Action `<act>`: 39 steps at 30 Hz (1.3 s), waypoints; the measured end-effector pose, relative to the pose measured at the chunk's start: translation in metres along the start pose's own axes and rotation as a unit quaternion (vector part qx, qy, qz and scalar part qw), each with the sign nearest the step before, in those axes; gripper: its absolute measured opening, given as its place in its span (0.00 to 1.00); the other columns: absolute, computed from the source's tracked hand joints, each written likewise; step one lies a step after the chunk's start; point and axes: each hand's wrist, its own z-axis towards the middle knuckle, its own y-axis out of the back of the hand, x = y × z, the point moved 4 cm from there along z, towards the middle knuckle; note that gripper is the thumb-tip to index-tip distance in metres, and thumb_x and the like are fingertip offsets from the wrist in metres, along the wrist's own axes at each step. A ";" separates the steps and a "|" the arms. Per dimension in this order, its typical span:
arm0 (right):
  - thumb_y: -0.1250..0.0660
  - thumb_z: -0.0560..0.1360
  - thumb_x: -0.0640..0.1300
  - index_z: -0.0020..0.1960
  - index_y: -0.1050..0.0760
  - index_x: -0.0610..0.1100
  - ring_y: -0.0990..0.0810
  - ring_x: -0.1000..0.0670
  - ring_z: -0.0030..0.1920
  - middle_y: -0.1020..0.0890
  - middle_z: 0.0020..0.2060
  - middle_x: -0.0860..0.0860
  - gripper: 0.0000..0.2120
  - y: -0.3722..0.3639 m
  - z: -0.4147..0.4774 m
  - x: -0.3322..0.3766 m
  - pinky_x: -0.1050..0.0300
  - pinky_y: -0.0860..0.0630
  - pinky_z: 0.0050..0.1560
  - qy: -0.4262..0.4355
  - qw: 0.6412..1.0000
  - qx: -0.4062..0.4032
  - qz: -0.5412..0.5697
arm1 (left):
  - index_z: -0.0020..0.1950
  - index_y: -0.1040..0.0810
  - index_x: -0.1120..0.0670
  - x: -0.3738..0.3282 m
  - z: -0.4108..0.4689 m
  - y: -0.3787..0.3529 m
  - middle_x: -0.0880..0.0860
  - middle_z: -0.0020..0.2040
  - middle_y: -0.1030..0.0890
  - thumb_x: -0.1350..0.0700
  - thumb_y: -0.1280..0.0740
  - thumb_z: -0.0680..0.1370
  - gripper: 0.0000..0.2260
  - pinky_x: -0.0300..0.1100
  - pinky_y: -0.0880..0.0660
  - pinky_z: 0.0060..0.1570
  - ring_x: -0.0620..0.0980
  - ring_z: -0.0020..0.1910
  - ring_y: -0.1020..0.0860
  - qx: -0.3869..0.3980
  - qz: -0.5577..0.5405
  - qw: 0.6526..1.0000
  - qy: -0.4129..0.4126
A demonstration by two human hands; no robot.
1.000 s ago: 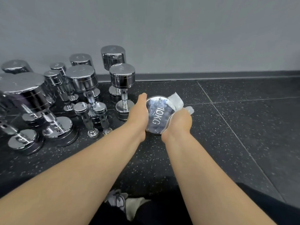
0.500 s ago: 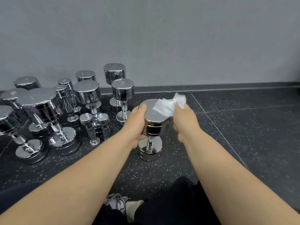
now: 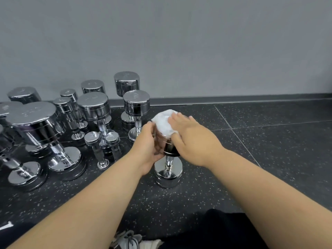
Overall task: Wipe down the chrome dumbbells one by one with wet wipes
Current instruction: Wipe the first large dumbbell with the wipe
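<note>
I am watching a polished chrome dumbbell with round end weights and a knurled steel handle (image 3: 168, 174), which is standing upright on one end on the black speckled rubber floor (image 3: 269, 159), just to the right of a cluster of other upright chrome dumbbells in several sizes (image 3: 93, 123); the nearest of these, a mid-sized chrome dumbbell (image 3: 136, 105), is standing just behind and to the left of it.

The left hand (image 3: 148, 146) is curling around the left side of the upper weight, fingers partly closed against the chrome, steadying it; the right hand (image 3: 190, 139) is lying nearly flat, fingers extended, pressing a crumpled white wet wipe (image 3: 164, 124) onto the top face of that weight; the wipe is being pinned under the palm and fingers, not pinched.

In my judgement the top face is being wiped and the sides, handle and lower weight are remaining.

Hazards I am noting from here:
- the dumbbell is balancing on a single end; sideways pressure from the wiping hand could tip it if the left hand is loosening;
- wet chrome is likely slippery; the steadying grip could slide;
- a topple leftward could strike the neighbouring dumbbell and set off others;
- a topple toward me could reach the grey shoe (image 3: 129, 239) at the bottom edge;
- the flat-pressed wipe could bunch and skip parts of the face.
</note>
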 end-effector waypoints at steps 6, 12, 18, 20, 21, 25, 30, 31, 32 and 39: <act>0.56 0.84 0.50 0.80 0.47 0.47 0.53 0.55 0.79 0.46 0.80 0.53 0.25 -0.008 -0.002 0.014 0.47 0.62 0.78 0.013 0.999 -0.025 -0.019 | 0.43 0.20 0.50 0.006 -0.006 0.002 0.50 0.33 0.25 0.51 0.43 0.82 0.14 0.43 0.26 0.42 0.46 0.34 0.29 -0.023 -0.042 0.999 0.010; 0.56 0.83 0.49 0.77 0.37 0.43 0.42 0.52 0.78 0.34 0.76 0.49 0.25 -0.004 -0.016 -0.010 0.49 0.57 0.78 -0.084 0.990 -0.105 -0.031 | 0.54 0.21 0.44 0.009 -0.014 0.000 0.51 0.35 0.22 0.49 0.41 0.82 0.09 0.46 0.22 0.46 0.50 0.39 0.24 -0.001 -0.094 0.995 0.035; 0.58 0.82 0.50 0.77 0.37 0.47 0.43 0.55 0.78 0.36 0.77 0.52 0.27 -0.007 -0.013 0.028 0.51 0.62 0.77 0.019 0.997 -0.081 -0.003 | 0.55 0.21 0.49 0.007 -0.014 0.009 0.54 0.44 0.21 0.48 0.45 0.83 0.14 0.48 0.25 0.50 0.52 0.42 0.24 -0.022 -0.107 0.993 0.046; 0.58 0.83 0.49 0.78 0.38 0.46 0.45 0.53 0.78 0.37 0.77 0.52 0.26 -0.004 -0.024 0.008 0.52 0.60 0.78 -0.095 0.988 -0.118 0.017 | 0.61 0.24 0.43 0.007 -0.017 0.007 0.53 0.46 0.19 0.44 0.47 0.84 0.14 0.48 0.24 0.51 0.51 0.45 0.21 -0.008 -0.094 0.994 0.053; 0.57 0.84 0.48 0.79 0.41 0.46 0.47 0.52 0.79 0.40 0.78 0.52 0.24 -0.003 -0.024 0.000 0.51 0.60 0.78 -0.152 0.982 -0.109 0.015 | 0.60 0.24 0.41 0.008 -0.020 0.007 0.52 0.49 0.19 0.43 0.48 0.84 0.14 0.48 0.24 0.51 0.51 0.48 0.21 -0.008 -0.083 0.995 0.050; 0.55 0.85 0.46 0.79 0.42 0.44 0.50 0.52 0.80 0.41 0.79 0.50 0.23 0.000 -0.006 0.026 0.49 0.60 0.78 -0.061 0.997 -0.048 -0.013 | 0.58 0.23 0.43 0.004 -0.031 0.011 0.50 0.51 0.18 0.42 0.48 0.84 0.16 0.47 0.23 0.50 0.51 0.52 0.20 -0.028 -0.030 0.999 0.033; 0.53 0.85 0.47 0.80 0.44 0.49 0.46 0.50 0.79 0.44 0.80 0.53 0.23 0.006 -0.003 0.018 0.54 0.55 0.77 -0.028 1.000 0.013 -0.005 | 0.62 0.25 0.49 -0.011 -0.039 0.029 0.52 0.60 0.22 0.41 0.51 0.84 0.20 0.48 0.27 0.54 0.52 0.55 0.22 -0.076 0.020 0.996 0.030; 0.54 0.85 0.47 0.80 0.46 0.48 0.46 0.48 0.79 0.44 0.80 0.52 0.23 0.010 0.002 0.008 0.53 0.53 0.77 -0.080 0.997 0.017 0.007 | 0.69 0.28 0.48 -0.013 -0.041 0.031 0.54 0.64 0.24 0.40 0.52 0.84 0.22 0.48 0.27 0.54 0.52 0.57 0.24 -0.083 0.023 0.996 0.038; 0.54 0.85 0.46 0.80 0.48 0.47 0.47 0.46 0.79 0.45 0.80 0.50 0.23 0.012 0.005 0.000 0.50 0.53 0.77 -0.121 0.992 0.015 0.009 | 0.73 0.31 0.49 -0.015 -0.043 0.033 0.55 0.67 0.25 0.40 0.52 0.84 0.23 0.48 0.28 0.54 0.53 0.57 0.25 -0.091 0.027 0.995 0.043; 0.59 0.83 0.49 0.78 0.41 0.49 0.46 0.51 0.79 0.39 0.78 0.52 0.25 -0.005 -0.025 0.021 0.49 0.60 0.77 -0.021 0.998 -0.060 0.008 | 0.72 0.30 0.54 -0.042 -0.041 0.022 0.53 0.58 0.21 0.44 0.48 0.84 0.21 0.47 0.28 0.54 0.52 0.57 0.24 -0.142 -0.002 0.990 0.023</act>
